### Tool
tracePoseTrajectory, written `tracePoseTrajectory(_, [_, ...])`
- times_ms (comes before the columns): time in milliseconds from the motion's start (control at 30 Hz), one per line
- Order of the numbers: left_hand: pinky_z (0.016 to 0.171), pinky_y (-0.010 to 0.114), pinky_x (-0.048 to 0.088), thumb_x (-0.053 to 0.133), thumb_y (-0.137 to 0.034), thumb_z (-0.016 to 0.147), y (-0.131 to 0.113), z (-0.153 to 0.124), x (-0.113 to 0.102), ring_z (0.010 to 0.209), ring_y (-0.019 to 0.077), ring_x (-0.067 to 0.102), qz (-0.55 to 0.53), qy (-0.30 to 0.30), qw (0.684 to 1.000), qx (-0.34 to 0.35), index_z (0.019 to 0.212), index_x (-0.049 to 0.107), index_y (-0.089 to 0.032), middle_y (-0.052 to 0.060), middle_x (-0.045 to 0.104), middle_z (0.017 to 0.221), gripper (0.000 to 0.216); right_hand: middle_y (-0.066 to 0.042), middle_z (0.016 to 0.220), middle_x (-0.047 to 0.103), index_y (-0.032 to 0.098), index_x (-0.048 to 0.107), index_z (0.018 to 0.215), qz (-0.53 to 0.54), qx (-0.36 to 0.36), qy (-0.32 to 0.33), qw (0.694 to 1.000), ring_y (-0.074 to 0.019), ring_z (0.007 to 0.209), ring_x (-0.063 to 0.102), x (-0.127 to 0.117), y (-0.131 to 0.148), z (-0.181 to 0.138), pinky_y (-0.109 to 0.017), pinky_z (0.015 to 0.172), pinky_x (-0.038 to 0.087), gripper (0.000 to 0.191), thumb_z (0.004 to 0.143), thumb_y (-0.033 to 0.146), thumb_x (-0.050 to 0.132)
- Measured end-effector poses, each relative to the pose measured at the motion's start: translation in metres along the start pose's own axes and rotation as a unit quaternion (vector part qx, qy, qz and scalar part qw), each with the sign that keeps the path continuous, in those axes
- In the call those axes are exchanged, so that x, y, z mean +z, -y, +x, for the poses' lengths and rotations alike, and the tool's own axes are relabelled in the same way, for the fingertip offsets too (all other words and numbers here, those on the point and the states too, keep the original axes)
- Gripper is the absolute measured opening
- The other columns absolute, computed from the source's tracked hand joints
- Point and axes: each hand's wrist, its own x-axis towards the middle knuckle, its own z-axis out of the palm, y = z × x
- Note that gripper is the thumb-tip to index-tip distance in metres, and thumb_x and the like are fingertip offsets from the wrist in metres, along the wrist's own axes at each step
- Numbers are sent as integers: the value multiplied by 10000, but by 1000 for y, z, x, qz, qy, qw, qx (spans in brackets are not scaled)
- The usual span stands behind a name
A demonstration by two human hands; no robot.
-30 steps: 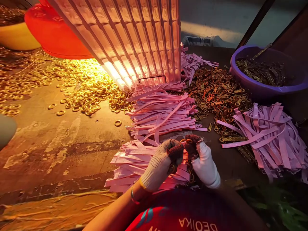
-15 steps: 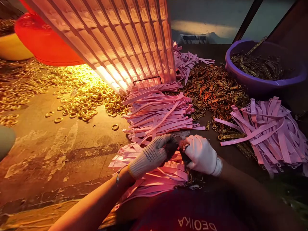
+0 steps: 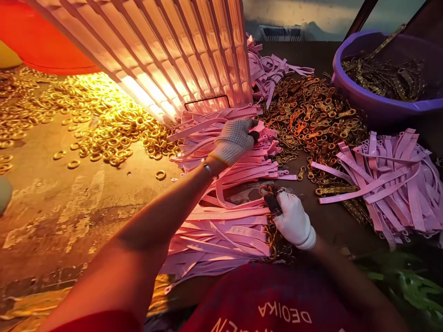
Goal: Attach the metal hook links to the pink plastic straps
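Observation:
My left hand, in a knitted dotted glove with dark fingertips, reaches over the upper pile of pink straps. Its thumb and forefinger stand a little apart at the strap ends, with no strap visibly held. Below it and to the right, my right hand, in a white glove with dark fingertips, is closed around metal rings that poke out past the thumb. A lower pile of pink straps lies near my lap, with metal clasps at its right ends, partly hidden by this hand.
Gold rings are heaped at left under bright light, beside a ribbed translucent panel. Metal clasps are piled at centre right. A purple basin holds chain-like pieces. More pink straps lie at right. A red container stands upper left.
My left hand has moved away from my right hand, up and forward onto the upper strap pile. My right hand stays low, slightly shifted, still closed. The view has shifted a little.

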Motion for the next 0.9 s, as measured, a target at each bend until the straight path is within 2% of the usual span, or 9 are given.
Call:
tracePoseTrajectory(133, [1031,389,449,563,-214,968,-6,39,19,1159,271,637,45,57,997,-21,1240,656,-8,184,685,1230,353,-92,771,670,204,585,900,4,-8,-1,1000,-275,740,629,0,1,-3,-350,672,459,241,686,123,507])
tracePoseTrajectory(300, [987,436,471,581,-164,942,-12,37,19,1125,308,647,72,47,996,-19,1167,688,-7,230,692,1193,295,-87,758,677,205,614,906,0,-11,-22,1000,-277,729,630,-5,-3,-4,-354,674,485,290,653,109,512])
tracePoseTrajectory(400, [935,401,489,531,-194,953,-5,6,5,1058,281,663,31,1,999,18,1147,720,-70,167,722,1131,298,-90,872,715,200,645,1009,82,-35,-63,994,-257,814,658,-14,-3,0,-350,771,523,344,723,86,493])
tracePoseTrajectory(467, [771,329,511,525,-265,962,3,-29,-7,845,216,666,-90,-12,996,12,1052,740,-120,99,734,915,274,-101,1004,726,197,655,1093,137,-62,-88,985,-250,911,669,-21,-2,5,-361,851,534,400,751,76,487])
tracePoseTrajectory(533, [501,255,409,535,-384,962,9,-71,-18,510,142,513,-266,48,959,-84,959,711,-146,16,597,595,296,-100,1081,723,198,652,1173,174,-89,-95,976,-244,959,668,-28,3,11,-363,882,536,455,767,72,490])
tracePoseTrajectory(633, [411,211,295,572,-415,940,13,-129,-29,439,99,417,-420,69,884,-195,915,661,-152,-11,545,564,280,-75,1059,731,212,651,1215,190,-116,-60,973,-224,943,669,-31,13,17,-331,861,532,463,802,68,500])
tracePoseTrajectory(700, [419,204,320,586,-424,938,8,-158,-33,456,94,436,-452,71,862,-220,869,636,-157,-5,565,588,280,-72,1013,732,206,660,1200,155,-117,-29,980,-222,927,664,-30,23,19,-319,851,518,418,830,77,512])
tracePoseTrajectory(767, [415,203,335,602,-431,931,1,-177,-35,453,95,438,-458,83,857,-223,827,607,-167,-13,557,576,284,-87,968,723,181,673,1167,72,-106,-12,992,-233,896,648,-27,35,19,-324,823,499,359,850,97,527])
tracePoseTrajectory(900, [377,194,296,573,-443,941,-14,-192,-29,415,90,402,-466,131,849,-214,787,553,-186,-33,523,538,300,-114,891,688,144,688,1055,-125,-113,-5,986,-242,804,584,-23,53,11,-336,703,421,225,864,135,570])
